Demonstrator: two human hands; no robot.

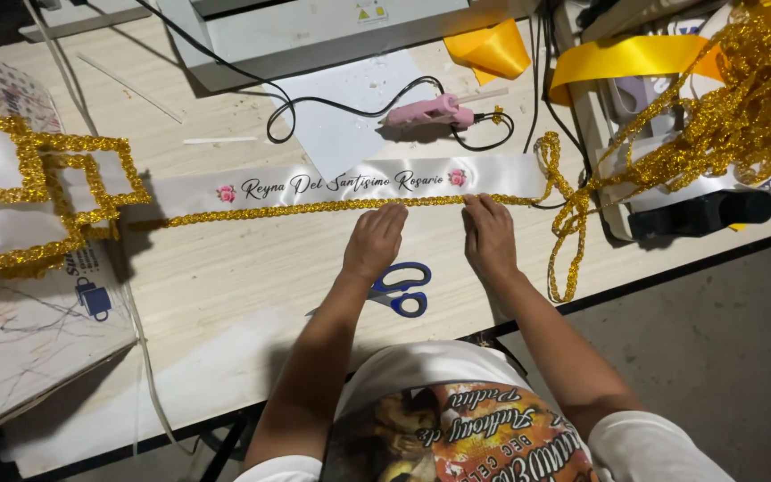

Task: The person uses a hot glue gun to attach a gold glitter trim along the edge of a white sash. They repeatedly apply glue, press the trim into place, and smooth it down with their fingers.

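Note:
A white satin sash (341, 183) with dark script lettering and two pink roses lies flat across the wooden table (225, 277). Gold glitter trim (296, 209) runs along its near edge. My left hand (375, 241) and my right hand (489, 234) lie side by side, fingertips pressing on the trim at the sash's lower edge. Neither hand grips anything. Blue-handled scissors (401, 289) lie on the table just below my left wrist. A pink glue gun (432, 112) rests beyond the sash on a white sheet.
Loose gold trim (725, 107) is piled at the right over a dark machine (698, 214). Yellow ribbon (626, 58) drapes at top right. More gold-edged white sash (20, 192) is folded at left. A white machine (314, 31) stands at the back.

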